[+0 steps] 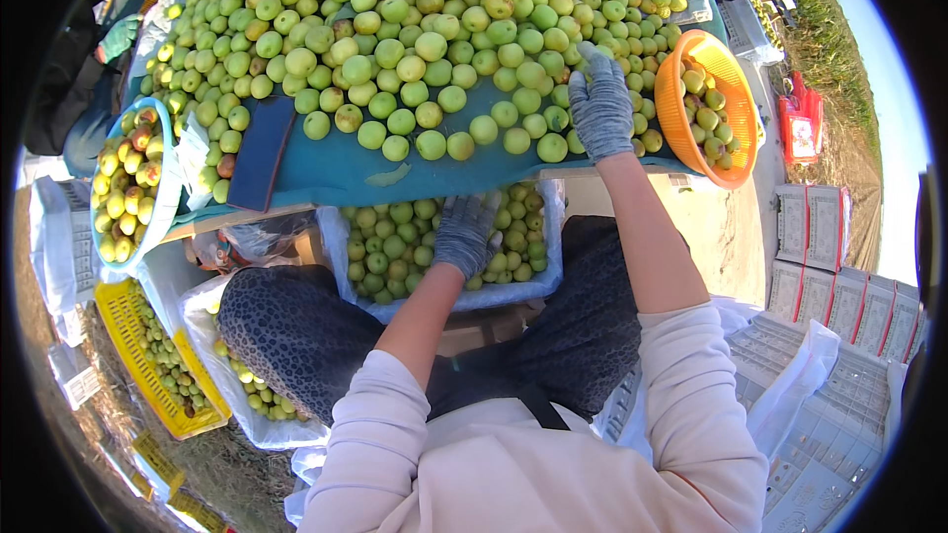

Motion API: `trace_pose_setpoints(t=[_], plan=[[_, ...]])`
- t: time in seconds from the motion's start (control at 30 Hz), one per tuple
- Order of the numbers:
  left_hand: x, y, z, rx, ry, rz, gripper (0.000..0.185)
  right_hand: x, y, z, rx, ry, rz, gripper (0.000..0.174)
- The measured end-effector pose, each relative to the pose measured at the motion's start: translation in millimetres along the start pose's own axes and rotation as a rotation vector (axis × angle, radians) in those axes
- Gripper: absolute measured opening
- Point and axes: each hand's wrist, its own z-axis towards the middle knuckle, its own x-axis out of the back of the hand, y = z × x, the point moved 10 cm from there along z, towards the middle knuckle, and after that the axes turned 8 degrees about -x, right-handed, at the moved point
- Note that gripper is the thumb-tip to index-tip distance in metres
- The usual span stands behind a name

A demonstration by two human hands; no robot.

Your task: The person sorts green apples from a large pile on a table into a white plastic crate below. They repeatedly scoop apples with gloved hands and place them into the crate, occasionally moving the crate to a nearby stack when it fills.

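Note:
My left hand [466, 235], in a grey knit glove, lies palm down with fingers spread on the green fruit in a plastic-lined crate [444, 301] between my knees. Whether a fruit is under its palm is hidden. My right hand [601, 107], gloved the same way, reaches onto the pile of round green fruit [429, 48] at the right of the table; its fingers are extended, and what its palm touches cannot be seen. The table's teal cloth [326, 170] shows along the near edge. A dark smartphone [261, 153] rests on the cloth at the left, beside the fruit.
An orange plastic basket [670, 107] of fruit is at the table's right edge, a light-blue basket [169, 185] at the left. A yellow crate [137, 351] and a lined crate [259, 437] stand lower left. Stacked cartons [811, 229] are at right. A co-worker's gloved hand [118, 39] shows upper left.

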Motion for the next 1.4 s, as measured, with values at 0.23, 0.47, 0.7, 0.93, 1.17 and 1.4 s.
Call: trace_pose_setpoints(t=[0.23, 0.47, 0.7, 0.93, 1.17, 1.4], plan=[[42.1, 26.6, -32.9, -0.047, 0.197, -0.178, 0.053, -58.8, 25.2, 74.7, -0.262, -0.357, -0.262, 0.05], [102.0, 11.6, -17.5, 0.112, 0.511, -0.941, 0.031, -50.1, 38.4, 74.5, -0.299, -0.445, -0.359, 0.049], [134.6, -9.4, 43.2, 0.388, 0.436, -2.195, 0.052, -40.9, -9.5, 77.7, -0.193, -0.336, -0.149, 0.031], [144.7, -34.8, 54.1, 0.658, 0.688, -2.517, 0.041, -41.7, -78.6, 41.2, 0.207, -0.42, 0.334, 0.03], [129.3, -44.3, 37.6, 0.596, 0.498, -2.336, 0.039, -94.1, -54.1, 112.8, 0.5, -0.247, -0.332, 0.036], [132.0, -44.2, 34.4, 0.527, 0.535, -2.298, 0.047, -40.5, -35.3, 133.0, 0.244, -0.056, -0.445, 0.037]])
